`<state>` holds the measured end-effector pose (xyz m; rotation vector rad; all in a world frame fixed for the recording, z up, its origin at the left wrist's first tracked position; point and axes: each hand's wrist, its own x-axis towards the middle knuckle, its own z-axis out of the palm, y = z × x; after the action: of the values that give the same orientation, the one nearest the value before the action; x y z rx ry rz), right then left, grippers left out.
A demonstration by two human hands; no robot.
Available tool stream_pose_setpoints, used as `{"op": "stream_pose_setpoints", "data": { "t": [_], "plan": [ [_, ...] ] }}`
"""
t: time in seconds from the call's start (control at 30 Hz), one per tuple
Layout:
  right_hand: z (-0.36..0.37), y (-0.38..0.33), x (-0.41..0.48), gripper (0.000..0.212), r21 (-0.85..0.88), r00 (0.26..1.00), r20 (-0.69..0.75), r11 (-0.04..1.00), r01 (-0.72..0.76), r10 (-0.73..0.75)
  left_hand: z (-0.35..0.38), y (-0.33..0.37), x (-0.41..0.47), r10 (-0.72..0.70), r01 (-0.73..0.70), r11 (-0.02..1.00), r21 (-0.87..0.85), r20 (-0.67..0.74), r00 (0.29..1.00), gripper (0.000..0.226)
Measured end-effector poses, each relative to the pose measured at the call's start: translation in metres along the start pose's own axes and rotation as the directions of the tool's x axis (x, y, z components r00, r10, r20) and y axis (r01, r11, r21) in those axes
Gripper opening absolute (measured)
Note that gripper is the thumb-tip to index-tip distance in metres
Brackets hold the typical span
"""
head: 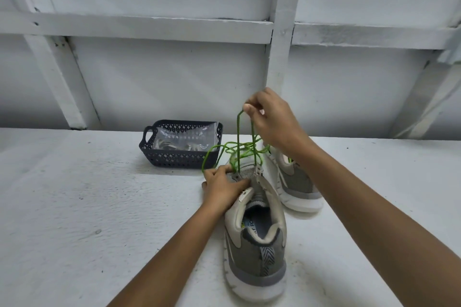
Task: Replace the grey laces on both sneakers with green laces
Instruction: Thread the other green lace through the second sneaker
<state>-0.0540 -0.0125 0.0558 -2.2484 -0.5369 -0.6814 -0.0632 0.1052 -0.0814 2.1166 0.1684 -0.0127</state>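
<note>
1. The green lace (pixel 238 137) rises in two taut strands from the front eyelets of the near sneaker (pixel 257 244), straight up above its tongue. The rest lies in loose loops over the toe and spills off the sneaker's front left onto the table.
2. The near sneaker stands on its sole, heel toward the camera and toe pointing away, its tongue exposed between the open flaps.
3. The right hand (pixel 270 117) is raised above the sneaker's toe. Thumb and forefinger pinch the top of the lace where the two strands meet, and the other fingers curl in behind.
4. The left hand (pixel 222 188) is at the sneaker's left side. Its fingers curl over the left eyelet flap and hold it, close to where the lace enters.
5. The far sneaker (pixel 298 182) stands just right of and beyond the near sneaker, with the right forearm crossing over it. A bit of bright green shows at its opening, but I cannot tell how it is laced.
6. A dark perforated basket (pixel 174 158) sits beyond the near sneaker, to its front left, with a clear plastic bag (pixel 184 138) inside. What the bag holds is unclear.
7. Everything rests on a white painted table (pixel 74 207). Beyond the sneaker rises a white wall (pixel 149 77) crossed by beams.
</note>
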Motion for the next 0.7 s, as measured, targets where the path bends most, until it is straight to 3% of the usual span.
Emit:
{"op": "stream_pose_setpoints", "data": {
  "t": [0.13,0.27,0.4,0.5,0.6,0.7],
  "plan": [
    [-0.003,-0.003,-0.003,0.010,0.100,0.997,0.008,0.992,-0.074,0.073,-0.003,0.003,-0.003,0.022,-0.022,0.999,0.048,-0.009,1.000,0.057],
    [-0.008,0.001,-0.005,0.008,0.176,0.988,0.027,0.973,-0.152,0.150,-0.012,0.010,-0.013,0.235,-0.191,0.938,0.288,-0.127,0.964,0.061],
    [-0.012,0.005,-0.008,0.009,0.279,0.975,0.112,0.936,-0.217,0.192,-0.033,0.036,-0.022,0.481,-0.481,0.873,0.078,-0.302,0.823,0.043],
    [-0.014,0.004,-0.011,0.010,0.320,0.973,0.157,0.923,-0.212,0.169,-0.052,0.062,-0.022,0.568,-0.591,0.804,0.066,-0.379,0.730,0.032],
    [-0.014,0.002,-0.013,0.010,0.374,0.975,0.155,0.905,-0.205,0.157,-0.063,0.073,-0.021,0.589,-0.611,0.790,0.051,-0.341,0.733,0.022],
    [-0.014,0.002,-0.015,0.012,0.522,0.960,0.162,0.806,-0.280,0.228,-0.064,0.076,-0.019,0.535,-0.575,0.813,-0.090,-0.270,0.800,0.014]
  ]
}}
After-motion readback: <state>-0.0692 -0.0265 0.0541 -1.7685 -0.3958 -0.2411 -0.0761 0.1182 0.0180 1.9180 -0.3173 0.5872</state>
